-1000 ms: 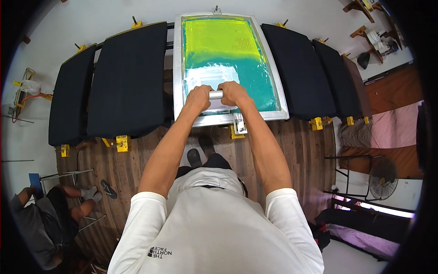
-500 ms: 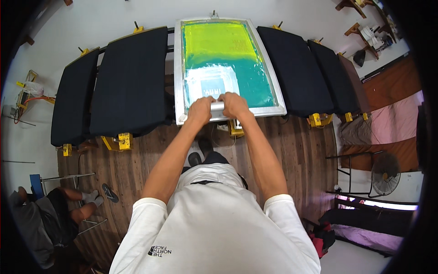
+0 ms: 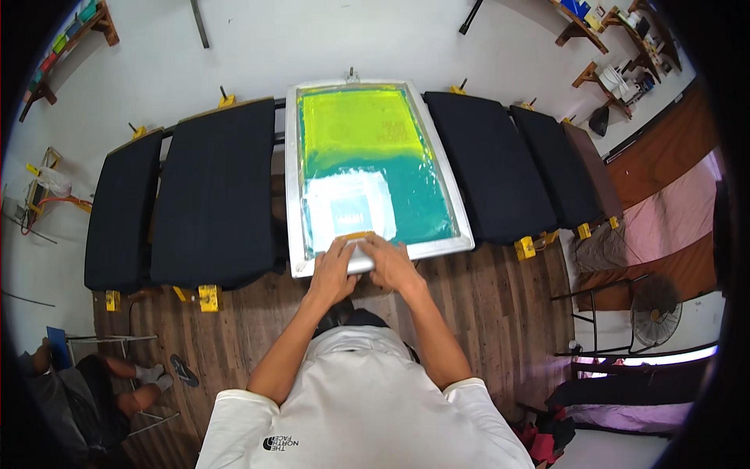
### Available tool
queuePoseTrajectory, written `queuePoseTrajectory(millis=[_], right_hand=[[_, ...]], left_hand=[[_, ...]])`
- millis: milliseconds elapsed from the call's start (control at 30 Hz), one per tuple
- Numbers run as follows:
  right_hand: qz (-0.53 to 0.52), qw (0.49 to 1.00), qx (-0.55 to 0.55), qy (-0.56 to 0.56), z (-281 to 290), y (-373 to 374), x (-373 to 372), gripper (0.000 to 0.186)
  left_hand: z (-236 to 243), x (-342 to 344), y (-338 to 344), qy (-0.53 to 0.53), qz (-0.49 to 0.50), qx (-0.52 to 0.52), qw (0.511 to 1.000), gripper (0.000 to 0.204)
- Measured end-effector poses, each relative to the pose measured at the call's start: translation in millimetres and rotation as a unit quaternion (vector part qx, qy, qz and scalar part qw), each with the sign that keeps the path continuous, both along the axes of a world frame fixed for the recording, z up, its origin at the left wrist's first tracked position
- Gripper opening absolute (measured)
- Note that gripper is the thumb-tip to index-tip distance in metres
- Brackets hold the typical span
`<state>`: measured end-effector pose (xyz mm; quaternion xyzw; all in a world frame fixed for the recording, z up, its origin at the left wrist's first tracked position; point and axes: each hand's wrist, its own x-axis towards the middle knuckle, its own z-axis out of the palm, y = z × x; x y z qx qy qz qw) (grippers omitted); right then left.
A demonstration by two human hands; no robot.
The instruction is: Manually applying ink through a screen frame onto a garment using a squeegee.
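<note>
A squeegee [image 3: 358,252] was gripped by both hands at the near edge of a screen-printing frame [image 3: 294,187]. The left hand [image 3: 334,270] was closed over the left part of the squeegee's handle, its fingers curled down around it; the right hand [image 3: 391,264] was closed over the right part in the same way, the two hands lying just beside each other. Only a short pale stretch of the handle and a thin yellowish strip along its far side could be seen between and beyond the fingertips.

The squeegee was held on the mesh just inside the frame's near rail. Directly beyond the fingertips a whitish rectangular patch [image 3: 348,205] with a bluish square at its middle was seen on the mesh. Farther beyond that, the mesh was coloured teal, then yellow-green toward the far rail.

To the left of the left hand's fingers, a black padded platen [image 3: 215,195] was set close beside the frame, and a narrower black platen [image 3: 121,211] stood farther left. To the right of the right hand's fingers, another black platen [image 3: 488,168] lay close beside the frame, with a further one [image 3: 558,164] beyond it. Yellow clamps [image 3: 208,297] were fixed at the near ends of the platens. A wooden floor [image 3: 484,313] was seen beneath the wrists. Well to the left and behind the hands, another person's legs [image 3: 129,383] were seen on a chair.
</note>
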<state>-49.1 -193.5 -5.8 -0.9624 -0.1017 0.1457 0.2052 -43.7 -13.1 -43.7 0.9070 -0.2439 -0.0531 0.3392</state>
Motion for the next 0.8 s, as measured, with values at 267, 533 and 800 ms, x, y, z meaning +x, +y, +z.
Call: queuePoseTrajectory(millis=[267, 533, 800], right_hand=[[-0.09, 0.968, 0.233, 0.006, 44, -84, -27, 0.061], [-0.33, 0.933, 0.113, -0.088, -25, -203, -5, 0.039], [-0.419, 0.905, 0.001, -0.075, -73, -218, 37, 0.053]], left_hand=[[27, -12, 16, 0.017, 0.086, -0.108, 0.99, 0.077], [-23, 15, 53, 0.003, 0.334, -0.032, 0.942, 0.064], [-66, 44, 63, 0.186, 0.419, -0.112, 0.882, 0.065]])
